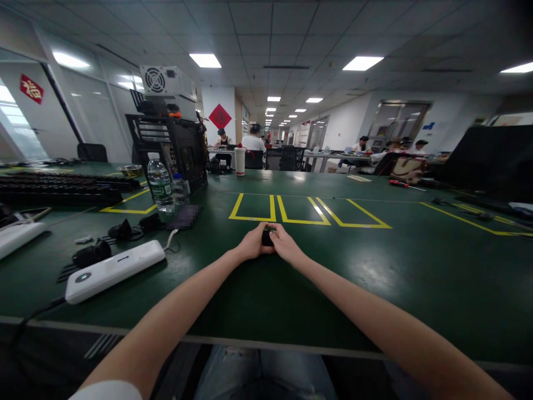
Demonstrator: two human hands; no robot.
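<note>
Both hands meet over the green table (316,294), just in front of the yellow tape outlines. Between them is a small black object (267,238), mostly hidden by the fingers; its kind cannot be made out. My left hand (252,242) curls round its left side. From the right, my right hand (285,242) closes on it, thumb lying across the near face. The fingertips of the two hands touch or nearly touch at the top.
Left of my arms lie a white power strip-like device (116,271) and black cabled parts (92,253). Behind stand a water bottle (160,180) and an open computer case (179,147). A red screwdriver (400,184) lies far right. Yellow tape (300,221) marks the tabletop. People sit beyond.
</note>
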